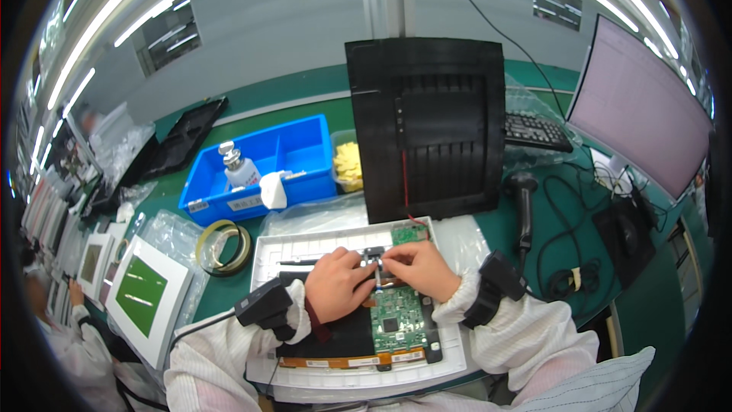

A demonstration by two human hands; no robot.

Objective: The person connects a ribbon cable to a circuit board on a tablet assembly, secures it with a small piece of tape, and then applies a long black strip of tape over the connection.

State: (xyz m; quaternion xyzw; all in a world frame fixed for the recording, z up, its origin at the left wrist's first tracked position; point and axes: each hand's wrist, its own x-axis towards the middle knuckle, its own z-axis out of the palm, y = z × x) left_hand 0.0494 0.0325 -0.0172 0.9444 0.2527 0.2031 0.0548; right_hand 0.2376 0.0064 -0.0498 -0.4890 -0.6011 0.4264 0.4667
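A white panel housing [264,253] lies in front of me with a green circuit board [409,317] on its right part. A black sheet [339,342] covers the area to the left of that board. My left hand [335,288] bends its fingers over the board's upper end, closed around a spot at a small dark part [374,252]. My right hand [424,268] pinches thumb and forefinger together at the same spot. A narrow pale strip [379,278] shows between the hands; whatever the fingertips grip is too small to name. Red wires run from a smaller green board [409,234].
A black back cover [427,126] stands upright behind the housing. A blue divided bin [267,164] holds a dispenser bottle [240,169]. Tape rolls [223,248] and a framed panel [146,297] lie left. A scanner [523,210], keyboard [537,132] and monitor [642,103] occupy the right. Another person works at far left.
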